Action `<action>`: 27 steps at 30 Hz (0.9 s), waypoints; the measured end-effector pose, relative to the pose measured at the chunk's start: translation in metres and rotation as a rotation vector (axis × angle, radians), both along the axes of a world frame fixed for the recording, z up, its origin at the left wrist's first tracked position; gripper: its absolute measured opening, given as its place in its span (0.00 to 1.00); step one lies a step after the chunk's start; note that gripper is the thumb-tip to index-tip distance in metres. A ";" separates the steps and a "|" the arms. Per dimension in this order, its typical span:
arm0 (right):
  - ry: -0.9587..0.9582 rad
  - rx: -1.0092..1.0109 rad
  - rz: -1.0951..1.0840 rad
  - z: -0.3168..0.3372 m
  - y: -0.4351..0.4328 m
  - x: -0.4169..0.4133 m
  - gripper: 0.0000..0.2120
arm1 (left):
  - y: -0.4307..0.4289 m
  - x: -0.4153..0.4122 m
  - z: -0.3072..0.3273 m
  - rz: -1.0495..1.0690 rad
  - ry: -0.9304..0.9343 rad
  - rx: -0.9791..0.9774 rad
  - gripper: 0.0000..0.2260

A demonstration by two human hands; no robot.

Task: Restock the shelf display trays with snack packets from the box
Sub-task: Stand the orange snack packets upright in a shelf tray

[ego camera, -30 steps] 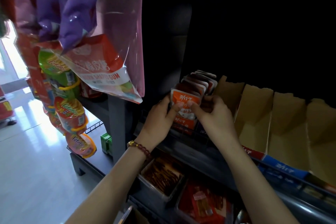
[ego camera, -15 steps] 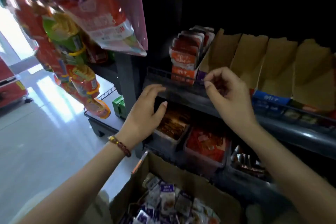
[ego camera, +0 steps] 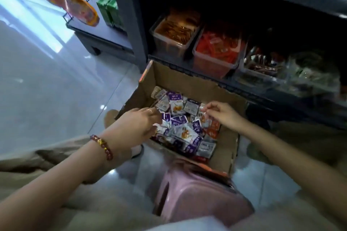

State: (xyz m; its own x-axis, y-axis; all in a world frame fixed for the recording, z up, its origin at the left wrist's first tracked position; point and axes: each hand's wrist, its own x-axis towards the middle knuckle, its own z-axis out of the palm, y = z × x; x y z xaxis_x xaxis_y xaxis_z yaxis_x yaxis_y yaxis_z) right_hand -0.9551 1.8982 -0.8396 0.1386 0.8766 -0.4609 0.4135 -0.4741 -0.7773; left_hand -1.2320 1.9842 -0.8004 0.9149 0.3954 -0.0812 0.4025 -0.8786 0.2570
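Note:
An open cardboard box (ego camera: 187, 84) stands on the floor below the shelf, filled with several small purple-and-white snack packets (ego camera: 176, 108) and a few orange ones (ego camera: 213, 130). My left hand (ego camera: 139, 125), with a red bead bracelet on the wrist, reaches into the left side of the box, its relaxed fingers lying on the packets. My right hand (ego camera: 223, 114) is over the right side of the box, its curled fingertips pinching the edge of a packet. The cardboard display trays on the upper shelf are out of view.
Clear plastic bins of brown (ego camera: 174, 32) and red (ego camera: 217, 48) snacks sit on the dark bottom shelf behind the box. A pink stool (ego camera: 197, 199) is between my knees. Green boxes (ego camera: 109, 11) and hanging snack bags (ego camera: 80, 9) are at upper left, over glossy floor tiles.
My view has dropped from the upper shelf to the floor box. Both hands left the orange packets in the display tray and came down into the box.

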 end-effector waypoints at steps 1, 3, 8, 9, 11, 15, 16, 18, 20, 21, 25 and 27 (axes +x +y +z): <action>-0.073 -0.115 -0.023 -0.028 -0.002 0.004 0.06 | -0.003 -0.006 -0.006 0.008 0.004 -0.009 0.09; -0.256 -0.314 -0.015 -0.074 -0.005 0.010 0.09 | -0.006 -0.013 -0.015 0.012 0.017 -0.022 0.06; -0.573 -0.597 0.182 -0.136 -0.004 -0.014 0.22 | -0.006 0.005 -0.022 0.002 0.086 0.016 0.07; -0.591 -0.600 0.169 -0.143 -0.002 -0.018 0.27 | -0.006 0.010 -0.022 0.001 0.072 0.016 0.08; -0.584 -0.609 0.145 -0.156 0.003 -0.021 0.33 | -0.008 0.017 -0.021 -0.008 0.047 0.016 0.11; -0.632 -0.631 0.207 -0.153 0.002 -0.027 0.33 | -0.012 0.018 -0.024 -0.023 -0.001 0.030 0.11; -0.653 -0.612 0.222 -0.153 0.001 -0.024 0.31 | -0.013 0.017 -0.026 -0.023 -0.002 0.020 0.12; -0.663 -0.591 0.233 -0.151 0.002 -0.013 0.25 | -0.013 0.014 -0.033 -0.035 -0.002 0.006 0.12; -0.644 -0.595 0.233 -0.149 0.004 -0.002 0.26 | -0.013 0.013 -0.037 -0.040 0.017 -0.008 0.13; -0.632 -0.603 0.239 -0.145 0.004 0.001 0.26 | -0.013 0.013 -0.038 -0.040 0.025 -0.013 0.12; -0.721 -0.503 0.242 -0.133 0.003 0.002 0.21 | -0.015 0.017 -0.037 -0.035 0.036 -0.002 0.12; -0.868 -0.369 0.244 -0.122 0.008 0.005 0.20 | -0.014 0.018 -0.036 0.000 0.013 -0.027 0.13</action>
State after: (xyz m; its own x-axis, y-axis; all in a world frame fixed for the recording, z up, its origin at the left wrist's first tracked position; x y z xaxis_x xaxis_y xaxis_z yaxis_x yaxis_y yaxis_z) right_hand -0.9502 1.9065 -0.9612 0.3938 0.7473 -0.5352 0.8915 -0.4523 0.0245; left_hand -1.2136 1.9707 -0.8364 0.9137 0.3930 -0.1041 0.4061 -0.8714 0.2752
